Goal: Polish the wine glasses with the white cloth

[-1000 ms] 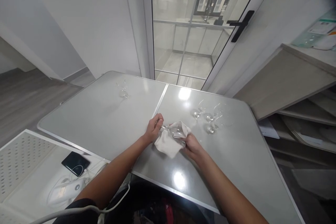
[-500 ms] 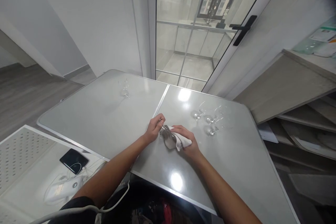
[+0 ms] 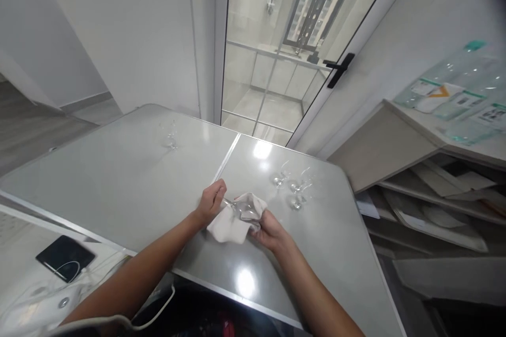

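Observation:
My left hand [image 3: 212,200] is closed around the stem end of a clear wine glass [image 3: 245,210], which lies tilted sideways above the table. A white cloth [image 3: 227,227] wraps under and around the glass's bowl, with one flap hanging toward me. From the right, my right hand [image 3: 271,229] grips the cloth at the bowl's rim; some of its fingers are hidden beneath the fabric. Just beyond that hand stands a group of clear stemmed glasses, including a back-left glass [image 3: 278,180] and a front glass [image 3: 296,201]. Another clear glass [image 3: 171,142] stands alone on the far left.
The grey folding table [image 3: 118,179] has a seam down its middle. At the lower left, a black flat device [image 3: 65,258] and a white device [image 3: 43,308] lie among cables. Large plastic bottles [image 3: 443,92] top a shelf unit on the right; a glass door [image 3: 261,79] stands behind.
My right hand has turned and moved lower along the bowl. The cloth has spread open under the glass, where it was bunched before. The camera view has shifted to the right.

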`<state>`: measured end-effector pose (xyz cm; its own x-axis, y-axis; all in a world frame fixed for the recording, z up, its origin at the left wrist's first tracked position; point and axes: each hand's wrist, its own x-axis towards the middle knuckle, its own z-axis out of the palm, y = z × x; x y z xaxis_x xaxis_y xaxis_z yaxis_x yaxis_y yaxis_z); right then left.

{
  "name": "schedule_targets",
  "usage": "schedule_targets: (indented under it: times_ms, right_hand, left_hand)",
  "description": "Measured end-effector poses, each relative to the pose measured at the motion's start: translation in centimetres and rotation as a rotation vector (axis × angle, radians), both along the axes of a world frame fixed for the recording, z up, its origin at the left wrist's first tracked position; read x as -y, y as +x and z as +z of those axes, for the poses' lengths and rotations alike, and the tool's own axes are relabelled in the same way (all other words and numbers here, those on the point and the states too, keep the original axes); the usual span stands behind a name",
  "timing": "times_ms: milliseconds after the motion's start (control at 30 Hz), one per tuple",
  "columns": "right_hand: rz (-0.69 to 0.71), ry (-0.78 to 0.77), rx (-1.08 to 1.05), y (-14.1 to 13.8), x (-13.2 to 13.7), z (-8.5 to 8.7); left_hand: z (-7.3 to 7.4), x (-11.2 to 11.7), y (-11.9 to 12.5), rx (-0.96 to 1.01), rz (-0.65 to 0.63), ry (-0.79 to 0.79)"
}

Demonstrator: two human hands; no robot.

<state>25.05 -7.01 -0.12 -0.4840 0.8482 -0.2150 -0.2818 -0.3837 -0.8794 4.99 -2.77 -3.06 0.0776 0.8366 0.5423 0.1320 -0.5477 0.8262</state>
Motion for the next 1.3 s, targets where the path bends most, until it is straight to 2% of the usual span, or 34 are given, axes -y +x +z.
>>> schedule_targets:
  times_ms: [33,67,100,133,200,267,300,367,400,467,533,600,667,700,767,800,867,967,1033,1100,1200,1300]
  right_hand:
    - [0.026,-0.079,-0.040,-0.1,-0.1,0.0]
    - [0.011,-0.090,-0.048,-0.1,-0.1,0.0]
    - [-0.036,-0.031,-0.021,0.0,-0.1,0.1]
    - [-0.087,0.088,0.036,0.2,-0.1,0.2]
    - [-0.141,0.460,0.216,0.8,-0.1,0.3]
    - [-0.091,0.855,0.427,1.6,-0.1,0.4]
    - [-0.043,1.005,0.515,1.9,-0.2,0.4]
    - [0.010,1.153,0.608,2.3,-0.3,0.4]
    - [-0.002,1.144,0.598,2.3,-0.2,0.3]
    - [-0.105,0.945,0.464,1.6,-0.1,0.0]
    - [-0.196,0.539,0.240,0.6,0.1,-0.4]
    - [-0.183,0.108,0.035,-0.5,0.3,-0.8]
    - [-0.139,-0.147,-0.056,-1.2,0.4,-1.0]
    - [-0.144,-0.181,-0.057,-1.3,0.5,-1.0]
    - [-0.217,-0.069,0.007,-1.0,0.5,-0.8]
    - [-0.244,0.065,0.066,-0.7,0.5,-0.6]
    - [-0.258,0.429,0.214,0.3,0.4,-0.4]
    - [-0.155,0.937,0.472,1.8,0.1,-0.2]
    - [-0.102,1.103,0.581,2.3,0.0,-0.4]
    - [-0.107,1.095,0.569,2.3,-0.2,-0.5]
    - [-0.111,0.882,0.411,1.8,-0.3,-0.4]
    - [-0.020,0.705,0.323,1.8,-0.5,0.2]
  left_hand:
    - [0.0,0.0,0.0,-0.001,-0.007,0.012]
    - [0.1,0.0,-0.1,-0.004,-0.026,0.009]
    - [0.2,-0.1,0.0,-0.002,-0.051,-0.011]
    - [0.3,-0.2,0.0,0.008,-0.079,-0.050]
    - [0.3,-0.3,0.1,0.045,-0.141,-0.178]
    - [0.3,-0.6,0.3,0.075,-0.192,-0.327]
    - [0.3,-0.7,0.4,0.073,-0.209,-0.386]
    - [0.3,-0.8,0.6,0.031,-0.201,-0.424]
    - [0.3,-0.8,0.6,0.001,-0.173,-0.398]
    - [0.4,-0.6,0.6,-0.034,-0.091,-0.284]
    - [0.4,-0.3,0.5,-0.026,-0.014,-0.153]
    - [0.5,0.0,0.3,-0.007,0.026,-0.056]
    - [0.6,0.2,0.1,-0.008,0.035,-0.007]
    - [0.6,0.3,0.1,-0.011,0.027,0.002]
    - [0.7,0.2,0.1,-0.009,-0.007,-0.014]
    - [0.7,0.1,0.2,0.001,-0.031,-0.044]
    - [0.7,-0.1,0.4,0.036,-0.094,-0.145]
    - [0.3,-0.5,0.7,0.101,-0.217,-0.360]
    - [0.1,-0.6,0.7,0.105,-0.251,-0.444]
    - [0.1,-0.7,0.7,0.069,-0.201,-0.413]
    - [0.3,-0.5,0.4,0.032,-0.091,-0.290]
    - [0.6,-0.4,0.3,0.049,-0.067,-0.293]
